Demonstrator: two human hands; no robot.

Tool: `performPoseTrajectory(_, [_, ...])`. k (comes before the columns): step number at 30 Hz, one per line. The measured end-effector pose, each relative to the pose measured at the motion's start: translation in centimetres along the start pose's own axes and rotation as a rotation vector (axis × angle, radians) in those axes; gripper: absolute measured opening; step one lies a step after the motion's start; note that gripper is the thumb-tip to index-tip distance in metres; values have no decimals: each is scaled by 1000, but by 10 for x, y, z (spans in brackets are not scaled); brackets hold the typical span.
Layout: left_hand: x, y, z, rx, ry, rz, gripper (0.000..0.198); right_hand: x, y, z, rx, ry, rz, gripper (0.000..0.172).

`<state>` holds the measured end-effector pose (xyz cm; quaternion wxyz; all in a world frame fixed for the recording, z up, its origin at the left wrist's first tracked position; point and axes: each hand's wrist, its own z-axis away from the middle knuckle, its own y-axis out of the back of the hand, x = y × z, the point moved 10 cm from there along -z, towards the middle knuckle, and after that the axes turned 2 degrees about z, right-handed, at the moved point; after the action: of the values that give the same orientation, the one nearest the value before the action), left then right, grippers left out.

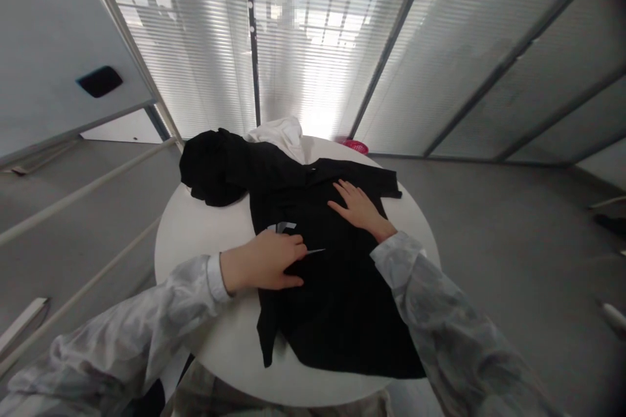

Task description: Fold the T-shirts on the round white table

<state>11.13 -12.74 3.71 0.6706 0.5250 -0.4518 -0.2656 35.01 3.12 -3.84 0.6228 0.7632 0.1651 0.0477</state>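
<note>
A black long-sleeved shirt (342,300) lies spread on a round white table (215,234). White and grey marks show on its front, partly covered by my left hand (274,257). That hand rests over the left part of the shirt, thumb apart from the fingers, with nothing visibly gripped. Higher up on the cloth, near the sleeve that reaches right, my right hand (359,208) lies flat with its fingers spread. Folds run across the upper part of the shirt, and one sleeve hangs down at the lower left.
Bunched black cloth (208,169) sits at the table's far left edge. Behind it is white cloth (281,137). A pink basket (356,145) shows beyond the far rim. A whiteboard (53,32) stands at the left, and glass panels with blinds (313,65) rise behind.
</note>
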Motion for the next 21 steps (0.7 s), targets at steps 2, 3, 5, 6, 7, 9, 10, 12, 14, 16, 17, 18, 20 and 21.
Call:
performPoseTrajectory(2, [-30,8,8,-49,119,-38,28,6,1,3,-3,-8,-7,81])
performPoseTrajectory(3, [-42,9,13,-82,163,-35,25,8,1,4,-5,-9,-8,81])
performPoseTrajectory(5, [-61,8,23,-159,218,11,22,7,4,6,-7,-4,-7,82])
performPoseTrajectory(6, [-67,7,27,-202,228,52,22,6,6,7,-5,2,-7,82])
performPoseTrajectory(7, [-70,5,30,-247,225,98,23,4,9,7,0,11,-5,83])
performPoseTrajectory(9, [-68,5,31,-302,193,178,23,-2,15,7,12,29,2,84])
performPoseTrajectory(10, [-66,8,28,-294,170,201,22,-4,19,7,18,35,6,83])
performPoseTrajectory(12, [-64,20,15,-190,139,205,19,-8,24,5,34,33,12,79])
performPoseTrajectory(14, [-64,33,-2,-8,115,166,19,-9,26,4,60,15,15,77])
performPoseTrajectory(16, [-61,36,-16,143,47,111,29,-7,23,5,78,-4,24,75])
performPoseTrajectory(17, [-57,31,-21,183,-10,85,39,-6,19,5,74,-12,32,76])
performPoseTrajectory(18, [-54,23,-24,203,-64,66,52,-5,15,6,61,-20,41,77])
performPoseTrajectory(20, [-51,3,-23,200,-126,45,80,-2,7,8,23,-30,59,80])
performPoseTrajectory(21, [-51,-6,-19,191,-136,44,90,-1,5,10,5,-31,67,82])
